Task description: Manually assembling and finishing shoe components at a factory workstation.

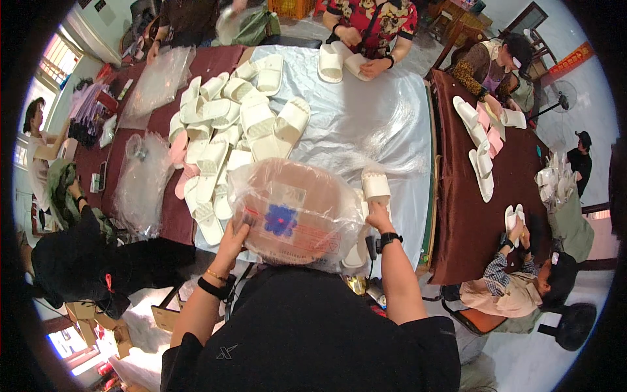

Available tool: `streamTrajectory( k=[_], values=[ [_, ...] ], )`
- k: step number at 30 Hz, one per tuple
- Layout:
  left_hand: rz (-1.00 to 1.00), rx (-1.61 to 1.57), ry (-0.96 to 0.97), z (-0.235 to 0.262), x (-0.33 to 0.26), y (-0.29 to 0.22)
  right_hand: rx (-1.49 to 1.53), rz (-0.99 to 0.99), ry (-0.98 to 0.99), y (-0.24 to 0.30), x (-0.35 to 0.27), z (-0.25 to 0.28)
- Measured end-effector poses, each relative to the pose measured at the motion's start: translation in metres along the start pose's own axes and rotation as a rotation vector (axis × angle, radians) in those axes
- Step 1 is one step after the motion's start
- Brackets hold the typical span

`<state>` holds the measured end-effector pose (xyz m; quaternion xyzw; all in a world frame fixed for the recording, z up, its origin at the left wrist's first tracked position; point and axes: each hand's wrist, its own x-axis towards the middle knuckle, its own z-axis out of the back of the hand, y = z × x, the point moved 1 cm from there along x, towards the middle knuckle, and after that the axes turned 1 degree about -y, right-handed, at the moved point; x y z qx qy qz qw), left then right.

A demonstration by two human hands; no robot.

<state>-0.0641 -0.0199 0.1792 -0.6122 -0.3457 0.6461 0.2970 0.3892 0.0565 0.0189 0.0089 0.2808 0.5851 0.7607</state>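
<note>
Close in front of me is a puffed clear plastic bag (307, 209) with a blue flower print; a brownish rounded shape shows through it. My left hand (232, 245) grips the bag's near left edge. On the bag's right side, my right hand (379, 217) is closed on the lower end of a white slipper (375, 186), which points away from me. Whether those fingers also pinch the bag is hidden. Another white slipper (356, 253) lies partly behind the bag's right edge, below my right hand.
Beyond the bag, white slippers (268, 124) are heaped on the plastic-covered table (385, 117), with pink ones (178, 150) at the left. Clear bags (140, 183) lie on brown cloth. Across the table, a person's hands (375, 67) hold slippers; others work at the right-hand brown table (457, 228).
</note>
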Motion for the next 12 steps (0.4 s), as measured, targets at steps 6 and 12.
streamTrajectory(
  k=[6,12],
  values=[
    [0.058,0.039,0.013,0.008,0.0,0.005,-0.042,0.024,-0.208,0.023,-0.02,0.004],
    [0.151,0.107,0.037,0.018,0.003,0.009,0.046,-0.014,0.023,0.01,-0.022,0.007]
  ],
)
